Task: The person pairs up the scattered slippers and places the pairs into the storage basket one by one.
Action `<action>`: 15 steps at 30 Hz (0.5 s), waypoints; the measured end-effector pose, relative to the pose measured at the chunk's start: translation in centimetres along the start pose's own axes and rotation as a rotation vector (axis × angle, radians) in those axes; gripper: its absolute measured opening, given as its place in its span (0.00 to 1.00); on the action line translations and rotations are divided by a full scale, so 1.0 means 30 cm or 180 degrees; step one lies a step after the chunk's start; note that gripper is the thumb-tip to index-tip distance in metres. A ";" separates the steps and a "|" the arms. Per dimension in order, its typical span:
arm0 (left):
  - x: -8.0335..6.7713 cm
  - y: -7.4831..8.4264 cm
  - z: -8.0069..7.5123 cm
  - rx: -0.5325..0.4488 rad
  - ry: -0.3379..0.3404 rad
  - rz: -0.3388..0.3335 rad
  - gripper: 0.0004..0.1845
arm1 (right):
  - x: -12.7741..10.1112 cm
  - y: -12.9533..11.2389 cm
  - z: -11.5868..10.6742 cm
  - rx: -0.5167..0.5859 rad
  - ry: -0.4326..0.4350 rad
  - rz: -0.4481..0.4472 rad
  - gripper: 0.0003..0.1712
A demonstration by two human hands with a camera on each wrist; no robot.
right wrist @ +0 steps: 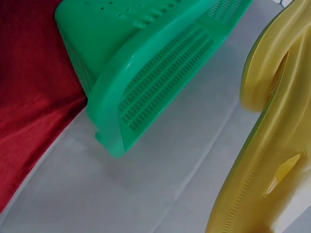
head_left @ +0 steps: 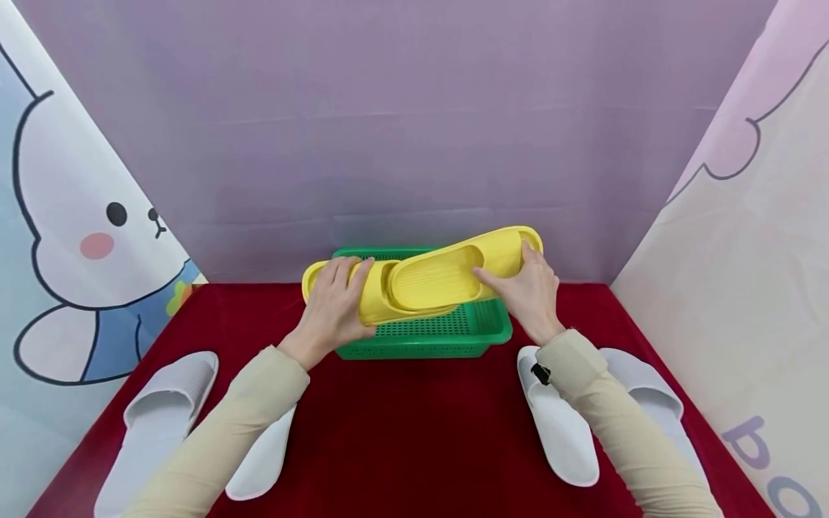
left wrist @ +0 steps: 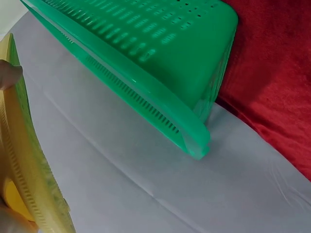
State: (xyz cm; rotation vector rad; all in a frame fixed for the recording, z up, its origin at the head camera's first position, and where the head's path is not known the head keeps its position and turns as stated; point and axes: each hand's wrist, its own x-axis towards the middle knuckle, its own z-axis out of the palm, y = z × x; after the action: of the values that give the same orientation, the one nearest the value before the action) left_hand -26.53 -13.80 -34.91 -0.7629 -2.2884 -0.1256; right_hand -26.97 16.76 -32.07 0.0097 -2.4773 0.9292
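Observation:
Two yellow slippers are held above a green basket (head_left: 495, 324), overlapping each other with their toe ends pointing opposite ways. My left hand (head_left: 333, 302) grips the left yellow slipper (head_left: 372, 291) around its strap. With thumb and fingers, my right hand (head_left: 526, 288) pinches the right yellow slipper (head_left: 440, 277) at its strap end; this one lies over the other's sole. In the left wrist view a yellow slipper (left wrist: 24, 160) shows at the left edge. The right wrist view has yellow slipper soles (right wrist: 267, 155) at its right side. Part of the basket is hidden beneath the slippers.
White slippers stand on the red cloth (head_left: 401, 432): a left outer one (head_left: 171, 396), a left inner one (head_left: 265, 457), a right inner one (head_left: 563, 439) and a right outer one (head_left: 648, 388). A purple-grey backdrop (head_left: 414, 129) rises behind the basket, with printed panels on both sides.

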 end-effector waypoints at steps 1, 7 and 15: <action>0.002 0.002 -0.002 0.0006 -0.0006 0.0006 0.58 | -0.004 -0.003 0.001 0.0018 -0.0028 -0.0001 0.56; 0.015 0.023 0.019 -0.0014 0.0013 0.0057 0.58 | -0.019 0.002 -0.006 -0.0009 -0.0110 -0.0022 0.56; 0.021 0.032 0.023 0.0005 0.0069 0.0039 0.57 | -0.019 -0.010 0.006 0.0021 -0.0321 0.0050 0.58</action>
State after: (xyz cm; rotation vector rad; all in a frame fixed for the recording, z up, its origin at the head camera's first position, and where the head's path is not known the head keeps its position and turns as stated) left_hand -26.78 -12.51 -35.11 -0.7712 -2.2628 -0.1259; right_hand -26.49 16.33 -32.25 0.0404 -2.5703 0.9654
